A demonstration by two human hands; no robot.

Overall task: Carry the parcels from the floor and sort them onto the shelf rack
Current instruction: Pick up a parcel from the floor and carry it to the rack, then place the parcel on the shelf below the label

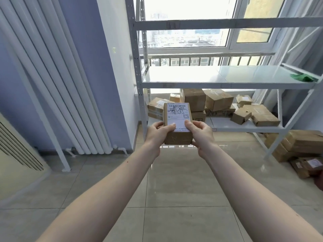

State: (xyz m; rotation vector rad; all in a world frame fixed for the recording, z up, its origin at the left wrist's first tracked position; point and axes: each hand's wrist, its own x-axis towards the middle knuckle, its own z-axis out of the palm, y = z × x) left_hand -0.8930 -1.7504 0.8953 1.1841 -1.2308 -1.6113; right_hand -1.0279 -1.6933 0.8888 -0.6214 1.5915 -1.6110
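Radiator: I see tall white ribbed radiator pipes (57,81) leaning against the lilac wall at nine o'clock.
Left hand: my left hand (157,135) clamps the parcel's left edge, fingers curled under, thumb pressed flat on the label.
Parcel: the small brown cardboard parcel with a white shipping label (177,123) sits at centre, held off the floor between both hands, label up.
Right hand: my right hand (201,134) grips the right edge, thumb pressed on the label; its fingers are hidden behind the box.
Rack: the white metal shelf rack (192,79) stands at twelve o'clock; its middle shelf carries a green cloth (302,78) at two o'clock.
Lower shelf: a heap of brown cardboard boxes (218,103) lies just beyond the parcel.
Floor: more brown taped boxes (300,145) rest on the tiles at three o'clock.
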